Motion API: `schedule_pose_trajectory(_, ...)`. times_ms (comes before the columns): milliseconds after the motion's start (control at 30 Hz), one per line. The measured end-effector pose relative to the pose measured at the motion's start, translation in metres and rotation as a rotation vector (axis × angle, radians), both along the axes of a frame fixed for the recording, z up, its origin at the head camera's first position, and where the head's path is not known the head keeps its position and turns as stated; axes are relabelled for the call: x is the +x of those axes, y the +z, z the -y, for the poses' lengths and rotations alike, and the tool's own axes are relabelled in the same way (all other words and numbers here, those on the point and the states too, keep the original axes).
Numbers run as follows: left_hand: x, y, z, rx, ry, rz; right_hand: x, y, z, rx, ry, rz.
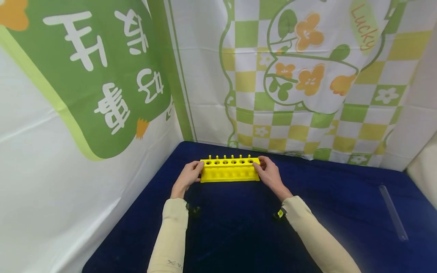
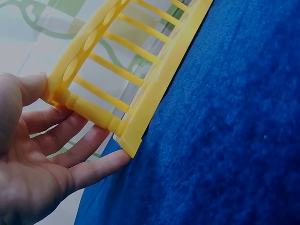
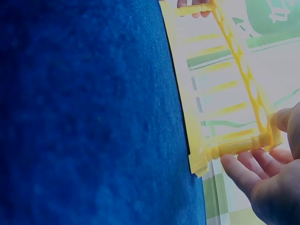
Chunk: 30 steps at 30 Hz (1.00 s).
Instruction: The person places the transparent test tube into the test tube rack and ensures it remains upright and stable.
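Observation:
A yellow test tube rack (image 1: 229, 173) stands upright at the far part of the blue cloth, with a row of several round holes along its top and pegs behind them. My left hand (image 1: 187, 176) grips its left end. In the left wrist view, the left thumb (image 2: 33, 88) presses the top rail while the little finger reaches the base corner. At the opposite end my right hand (image 1: 272, 175) holds the rack, thumb on the top plate. The right wrist view shows the right fingers (image 3: 241, 176) beside the end post. The base sits right at the cloth.
A clear tube-shaped piece (image 1: 393, 213) lies on the blue cloth (image 1: 341, 212) at the right. White and green printed curtains (image 1: 201, 76) hang behind the table and along its left side.

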<state>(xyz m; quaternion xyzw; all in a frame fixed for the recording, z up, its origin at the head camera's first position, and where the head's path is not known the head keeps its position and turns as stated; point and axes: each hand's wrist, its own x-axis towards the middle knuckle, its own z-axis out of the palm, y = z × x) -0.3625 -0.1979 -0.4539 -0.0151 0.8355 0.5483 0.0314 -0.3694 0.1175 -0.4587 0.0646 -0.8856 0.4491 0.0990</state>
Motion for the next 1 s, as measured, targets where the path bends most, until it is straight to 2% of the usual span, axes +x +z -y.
schedule_pose_trajectory(433,0.000,0.001,-0.007,-0.015,-0.015,-0.002,0.002,0.000,-0.009,0.002,0.004,-0.001)
schedule_pose_trajectory(700,-0.004,0.003,-0.011,-0.029,-0.024,-0.009,0.004,0.004,-0.013,-0.009,0.009,0.010)
schedule_pose_trajectory(1000,-0.006,0.000,-0.017,-0.016,-0.032,0.007,0.004,0.001,-0.022,0.001,-0.004,0.014)
